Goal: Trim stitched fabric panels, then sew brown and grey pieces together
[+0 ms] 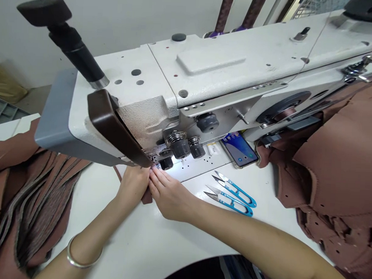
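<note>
Both hands are close together under the needle end of a white sewing machine (122,113). Between and beneath them lies a piece of brown leather (146,197), its lower corner showing. My left hand (135,181) presses on the leather from the left; its fingertips are partly hidden by the machine head. My right hand (168,194) has its fingers pressed together on the leather's right side, tips near the presser foot. The needle itself cannot be made out. A small work light brightens the metal bed plate (200,166) beside the fingers.
Two blue-handled thread snips (239,194) lie right of my right hand. Behind them a phone (239,149) rests beneath the machine arm. Brown leather pieces are heaped on the left (40,203) and stacked on the right (331,161). The white table (133,243) spreads in front.
</note>
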A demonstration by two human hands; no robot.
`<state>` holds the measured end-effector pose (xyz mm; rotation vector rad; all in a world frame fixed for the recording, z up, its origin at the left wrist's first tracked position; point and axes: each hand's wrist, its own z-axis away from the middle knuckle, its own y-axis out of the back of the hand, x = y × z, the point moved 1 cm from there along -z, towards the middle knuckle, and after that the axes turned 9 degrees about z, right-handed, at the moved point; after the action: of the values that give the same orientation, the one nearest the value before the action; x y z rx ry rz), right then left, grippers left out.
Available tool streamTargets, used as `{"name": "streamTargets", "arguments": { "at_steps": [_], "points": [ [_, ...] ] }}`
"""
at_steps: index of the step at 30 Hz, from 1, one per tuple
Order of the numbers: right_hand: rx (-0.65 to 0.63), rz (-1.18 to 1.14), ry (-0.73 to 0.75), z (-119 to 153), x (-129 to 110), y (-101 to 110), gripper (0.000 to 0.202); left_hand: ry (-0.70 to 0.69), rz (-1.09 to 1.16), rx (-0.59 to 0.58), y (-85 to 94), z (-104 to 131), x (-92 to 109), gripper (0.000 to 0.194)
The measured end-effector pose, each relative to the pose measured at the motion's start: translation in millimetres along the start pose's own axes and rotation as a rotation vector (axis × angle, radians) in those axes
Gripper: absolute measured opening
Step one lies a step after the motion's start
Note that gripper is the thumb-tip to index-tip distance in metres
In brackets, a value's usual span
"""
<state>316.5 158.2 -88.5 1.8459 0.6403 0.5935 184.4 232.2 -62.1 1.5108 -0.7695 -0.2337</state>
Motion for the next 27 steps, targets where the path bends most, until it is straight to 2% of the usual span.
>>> {"name": "streamTargets", "arguments": {
  "at_steps": [6, 17, 20, 24, 27],
  "points": [
    [0.007, 0.022, -0.005, -0.5, 0.3, 0.7, 0.045, -0.09, -0.089, -0.004, 0.8, 2.7, 3.9, 0.025],
    [0.026, -0.024, 0.006, -0.1, 0.9, -1.5, 0.046, -0.012, -0.062, 0.006, -3.6, 8.0, 2.1, 0.03],
    [0.094, -0.004, 0.0, 0.7, 0.6, -3.0, 0.041, 0.043, -0.137, 0.038, -0.8, 7.8, 6.4, 0.029],
    [0.242, -0.012, 0.001, 2.4, -0.4, -3.3, 0.031, 0.187, -0.316, 0.009, 2.4, 10.7, 9.2, 0.029],
    [0.271, -0.055, 0.004, 3.2, -0.5, -1.6, 0.028, 0.16, -0.3, -0.007, 6.5, 12.5, 6.8, 0.029]
  ]
}}
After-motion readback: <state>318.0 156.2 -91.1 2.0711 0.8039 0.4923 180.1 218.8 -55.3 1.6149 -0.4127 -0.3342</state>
